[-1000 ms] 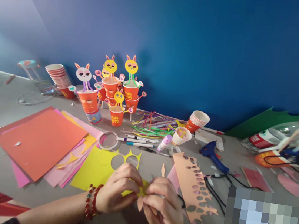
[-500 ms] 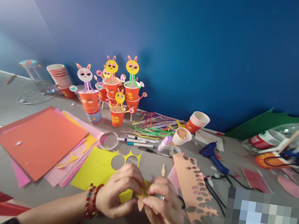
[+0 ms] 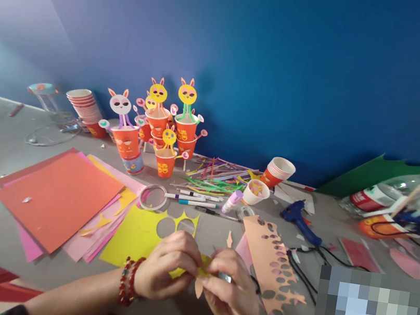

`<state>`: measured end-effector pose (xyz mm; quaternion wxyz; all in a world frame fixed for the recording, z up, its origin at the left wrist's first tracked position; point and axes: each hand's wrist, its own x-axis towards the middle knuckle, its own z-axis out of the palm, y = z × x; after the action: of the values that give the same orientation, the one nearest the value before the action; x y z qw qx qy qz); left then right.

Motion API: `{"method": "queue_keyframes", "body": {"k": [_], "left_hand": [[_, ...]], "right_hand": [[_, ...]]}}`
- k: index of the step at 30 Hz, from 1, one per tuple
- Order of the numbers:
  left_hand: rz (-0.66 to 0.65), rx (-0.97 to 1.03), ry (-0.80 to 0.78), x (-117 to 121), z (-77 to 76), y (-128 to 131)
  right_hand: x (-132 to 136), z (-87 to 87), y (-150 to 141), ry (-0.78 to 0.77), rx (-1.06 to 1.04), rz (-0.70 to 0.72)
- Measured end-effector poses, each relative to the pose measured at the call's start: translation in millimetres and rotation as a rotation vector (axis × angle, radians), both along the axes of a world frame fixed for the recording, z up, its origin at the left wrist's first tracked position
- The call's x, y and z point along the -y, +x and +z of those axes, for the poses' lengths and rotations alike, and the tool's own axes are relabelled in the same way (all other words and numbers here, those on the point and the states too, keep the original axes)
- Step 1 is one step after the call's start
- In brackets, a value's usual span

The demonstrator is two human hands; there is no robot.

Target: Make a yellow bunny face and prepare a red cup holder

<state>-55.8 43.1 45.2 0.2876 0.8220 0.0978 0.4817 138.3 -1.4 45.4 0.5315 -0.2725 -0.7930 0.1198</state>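
Between my two hands is a small yellow paper piece (image 3: 204, 265), with a pale peach pointed paper piece (image 3: 199, 287) sticking out below it. My left hand (image 3: 174, 265), with red bead bracelets at its wrist, pinches the left side of the yellow piece. Fingers of my right hand (image 3: 229, 292) are closed on its right side; a small shiny bit shows between those fingers, too little to name. Under and behind my left hand lies a yellow paper sheet (image 3: 131, 235) with round holes cut out. Right of my right hand is a peach sheet (image 3: 267, 261) full of oval holes.
Decorated red paper cups (image 3: 164, 164) with rabbit faces stand at the back. Left lie stacked coloured sheets (image 3: 58, 193). Markers (image 3: 197, 204), a glue stick (image 3: 232, 202), a tape roll (image 3: 152, 197) and paper strips (image 3: 214, 179) fill the middle. A blue glue gun (image 3: 301, 221) trails its cord at right.
Both hands stay nearly in place, with slight finger shifts around the yellow piece. The shiny bit in my right fingers has come into sight.
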Motion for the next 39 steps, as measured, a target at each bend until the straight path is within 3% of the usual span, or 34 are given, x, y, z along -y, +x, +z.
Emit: {"method": "queue_keyframes", "body": {"k": [14, 23, 27, 29, 34, 39], "left_hand": [[0.021, 0.029, -0.057, 2.8, -6.8, -0.3], [0.036, 0.088, -0.333, 4.0, -16.5, 0.9], [0.178, 0.246, -0.611, -1.6, -23.4, 3.4], [0.244, 0.292, -0.669, -3.8, -25.9, 4.8], [0.225, 0.197, -0.538, -2.9, -24.0, 2.9], [0.07, 0.142, -0.281, -2.8, -9.5, -2.7]], "right_hand": [[1.0, -1.0, 1.0, 0.024, 0.0, -0.043], [1.3, 1.0, 2.8, 0.024, -0.014, -0.031], [2.0, -1.9, 3.6, 0.019, -0.011, -0.041], [2.1, -2.7, 3.3, 0.016, -0.015, -0.038], [1.3, -0.4, 2.1, 0.008, -0.03, -0.028], [-0.2, 3.9, 0.9, -0.012, -0.05, -0.014]]}}
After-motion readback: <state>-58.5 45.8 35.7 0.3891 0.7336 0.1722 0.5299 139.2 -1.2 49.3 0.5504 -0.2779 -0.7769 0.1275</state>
